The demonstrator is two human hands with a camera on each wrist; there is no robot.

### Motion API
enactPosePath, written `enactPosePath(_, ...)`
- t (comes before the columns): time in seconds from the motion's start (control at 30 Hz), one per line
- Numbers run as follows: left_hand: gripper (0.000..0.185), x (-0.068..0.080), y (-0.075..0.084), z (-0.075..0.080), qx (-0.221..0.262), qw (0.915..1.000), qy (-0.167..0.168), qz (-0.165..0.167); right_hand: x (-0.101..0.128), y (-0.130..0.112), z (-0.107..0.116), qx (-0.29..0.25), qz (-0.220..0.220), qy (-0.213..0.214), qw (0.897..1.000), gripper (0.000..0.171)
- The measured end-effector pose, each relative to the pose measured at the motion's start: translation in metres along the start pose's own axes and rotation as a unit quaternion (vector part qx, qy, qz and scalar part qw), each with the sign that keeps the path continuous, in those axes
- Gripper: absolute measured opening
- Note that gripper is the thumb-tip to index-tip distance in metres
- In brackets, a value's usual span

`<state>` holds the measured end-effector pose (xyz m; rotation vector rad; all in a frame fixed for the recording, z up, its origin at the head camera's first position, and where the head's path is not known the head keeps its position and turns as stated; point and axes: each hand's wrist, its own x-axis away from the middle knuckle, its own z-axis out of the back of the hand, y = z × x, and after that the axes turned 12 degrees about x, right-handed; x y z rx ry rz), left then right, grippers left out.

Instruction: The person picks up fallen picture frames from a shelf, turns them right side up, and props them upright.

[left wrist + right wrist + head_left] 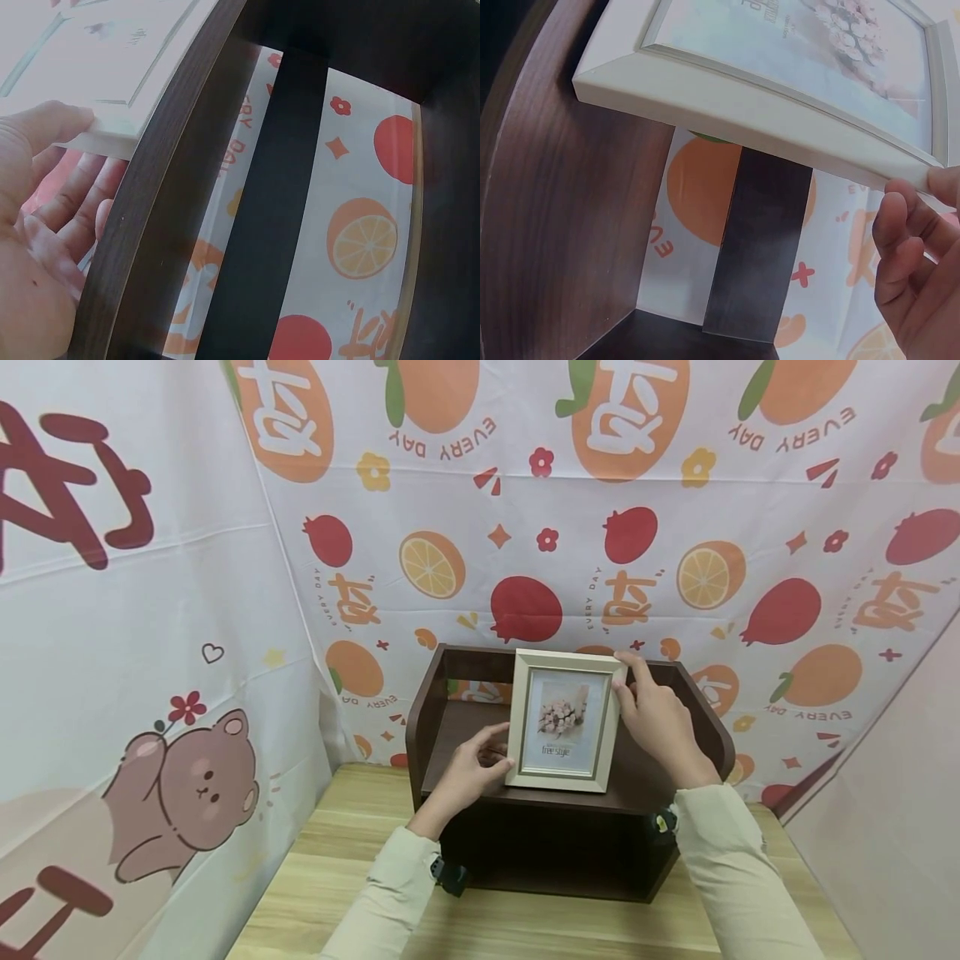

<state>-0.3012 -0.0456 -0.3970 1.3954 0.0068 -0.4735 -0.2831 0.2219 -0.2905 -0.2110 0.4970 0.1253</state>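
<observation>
A cream picture frame (519,718) with a flower print and the words "free style" stands nearly upright on the upper board of a dark brown shelf (468,739). My left hand (474,767) holds its lower left side; the left wrist view shows the thumb on the front face of the picture frame (112,142) and the other fingers behind it. At the upper right corner, my right hand (660,718) pinches the edge between thumb and fingers. The right wrist view shows the side of the picture frame (727,105) close up, fingertips at its far corner.
The shelf stands on a light wood-grain table (337,843) and has raised side panels (422,735) and a dark lower compartment (547,852). Behind it hangs a fruit-print cloth (480,510). A bear-print cloth (202,777) hangs on the left.
</observation>
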Motion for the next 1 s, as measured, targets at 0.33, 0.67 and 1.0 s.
enactPosePath(0.33, 0.053, 0.001, 0.0, -0.002, 0.015, 0.9999, 0.0, -0.001, 0.001, 0.001, -0.005, -0.007, -0.004, 0.01, 1.0, 0.046)
enactPosePath(0.67, 0.055, 0.001, 0.003, -0.005, 0.008, 0.9998, 0.018, 0.0, 0.003, 0.003, -0.007, 0.0, -0.001, 0.009, 1.0, 0.056)
enactPosePath(1.0, 0.059, 0.015, 0.012, -0.001, -0.107, 0.9928, 0.04, -0.037, 0.029, 0.003, -0.009, -0.019, -0.02, 0.075, 0.997, 0.062)
